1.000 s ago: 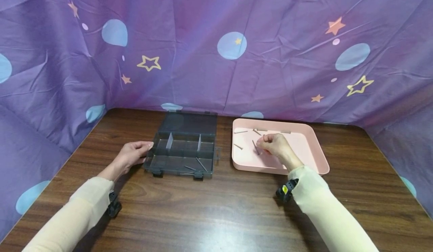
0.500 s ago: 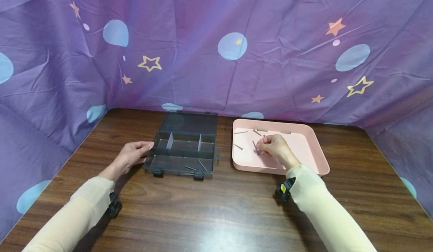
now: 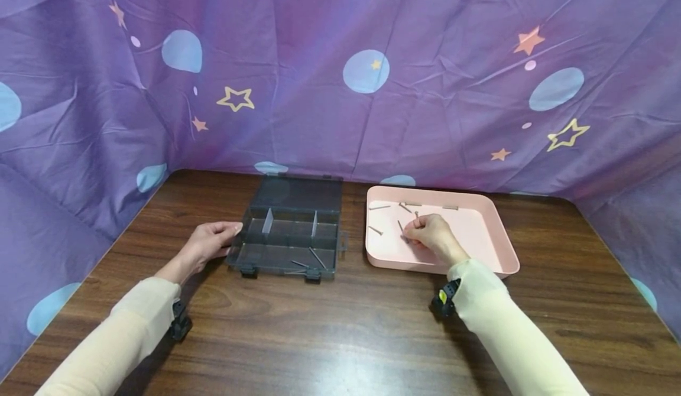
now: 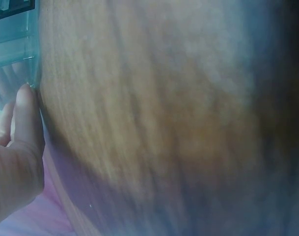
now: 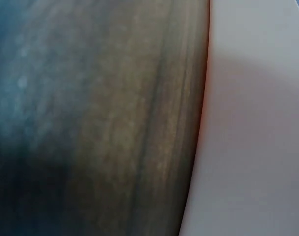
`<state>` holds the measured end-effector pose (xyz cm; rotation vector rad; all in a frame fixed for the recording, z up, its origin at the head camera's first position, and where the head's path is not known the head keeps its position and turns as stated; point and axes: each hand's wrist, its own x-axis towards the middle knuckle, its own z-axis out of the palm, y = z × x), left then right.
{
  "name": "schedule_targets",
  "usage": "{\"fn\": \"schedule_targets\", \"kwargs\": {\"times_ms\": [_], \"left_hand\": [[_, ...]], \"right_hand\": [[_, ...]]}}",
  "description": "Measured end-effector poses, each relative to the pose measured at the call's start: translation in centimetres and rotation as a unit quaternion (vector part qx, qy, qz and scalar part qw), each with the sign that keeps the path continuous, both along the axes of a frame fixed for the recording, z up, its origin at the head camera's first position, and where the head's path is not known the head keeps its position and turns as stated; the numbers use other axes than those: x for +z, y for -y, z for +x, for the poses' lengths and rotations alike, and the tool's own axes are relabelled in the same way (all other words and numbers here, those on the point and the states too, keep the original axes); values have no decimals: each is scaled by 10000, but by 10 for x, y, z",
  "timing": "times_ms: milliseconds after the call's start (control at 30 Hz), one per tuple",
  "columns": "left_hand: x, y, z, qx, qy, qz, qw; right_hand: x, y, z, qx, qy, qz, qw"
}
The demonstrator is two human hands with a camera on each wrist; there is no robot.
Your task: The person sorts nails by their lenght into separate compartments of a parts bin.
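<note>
At the left of the table, a smoky see-through organizer box stands with its lid laid back. My left hand holds its left side, the thumb straight at a corner in the left wrist view. Several thin screws lie in its front right part. Over the pink tray, my right hand has thumb and fingers together on a dark screw, whose lower end is covered. Another screw head shows just behind those fingers. My right fingers are outside the right wrist view.
Several more screws lie spread along the tray's left and back. White dividers split the box's back row. Purple patterned cloth hangs behind the wooden table.
My right hand has sunk slightly toward the tray floor, its fingertips coming onto the dark screw; the screw head behind them shows more. My left hand and the box keep still.
</note>
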<state>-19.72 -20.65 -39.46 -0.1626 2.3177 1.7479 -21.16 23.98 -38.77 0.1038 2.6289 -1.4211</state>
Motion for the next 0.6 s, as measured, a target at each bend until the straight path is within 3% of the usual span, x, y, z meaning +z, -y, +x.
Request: {"fn": "schedule_targets", "kwargs": {"times_ms": [367, 600], "left_hand": [[1, -1, 0, 15, -9, 25, 10000], [1, -1, 0, 40, 12, 81, 10000]], "right_hand": [[4, 7, 2, -239, 27, 328, 9992], [-2, 7, -1, -263, -58, 554, 9981]]}}
